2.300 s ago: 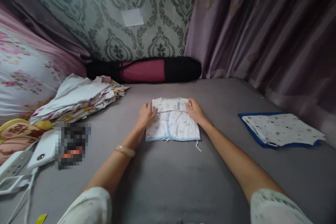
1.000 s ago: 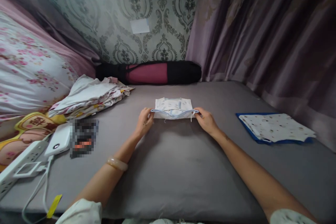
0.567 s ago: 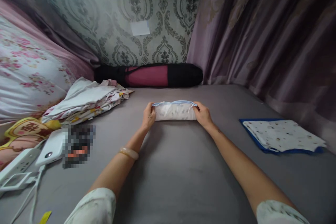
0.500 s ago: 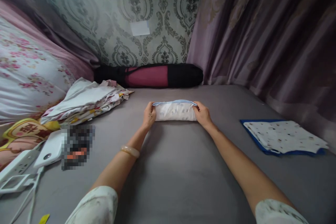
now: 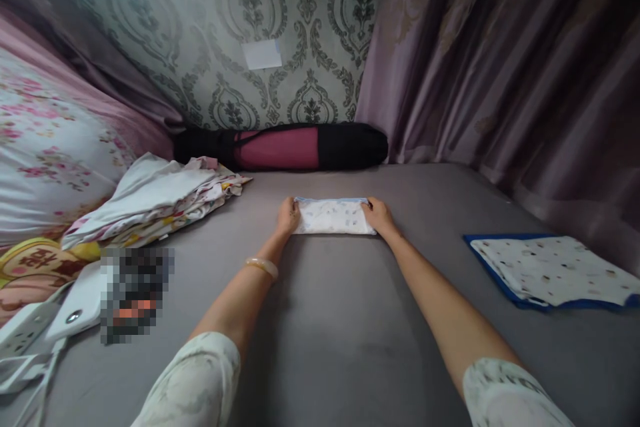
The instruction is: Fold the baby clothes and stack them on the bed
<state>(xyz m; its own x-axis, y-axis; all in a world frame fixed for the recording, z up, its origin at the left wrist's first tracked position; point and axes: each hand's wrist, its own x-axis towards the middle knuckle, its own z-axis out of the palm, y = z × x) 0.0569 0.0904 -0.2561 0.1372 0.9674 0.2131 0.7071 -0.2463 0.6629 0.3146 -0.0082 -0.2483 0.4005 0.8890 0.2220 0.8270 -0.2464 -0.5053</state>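
A folded white cloth [image 5: 333, 217] with small faint prints and a light blue edge along its far side is stretched between my hands, low over the grey sheet [image 5: 340, 320]. My left hand [image 5: 289, 215] grips its left end, the thumb side against the fabric. At the right end my right hand [image 5: 377, 215] has its fingers closed on the far corner. The fingertips behind the cloth are hidden. A pale bangle [image 5: 262, 267] circles my left wrist.
Right: folded white cloth [image 5: 555, 270] on blue fabric. Left: heaped clothes [image 5: 145, 193], a white power bank [image 5: 83, 300], a power strip [image 5: 25, 330], cables and a pixelated dark object [image 5: 136, 293]. A black and red rolled bag [image 5: 280, 148] lies along the wall.
The cloth now shows more of its printed upper face and looks flatter and tilted toward me. Both hands still hold its ends. The camera view has shifted slightly.
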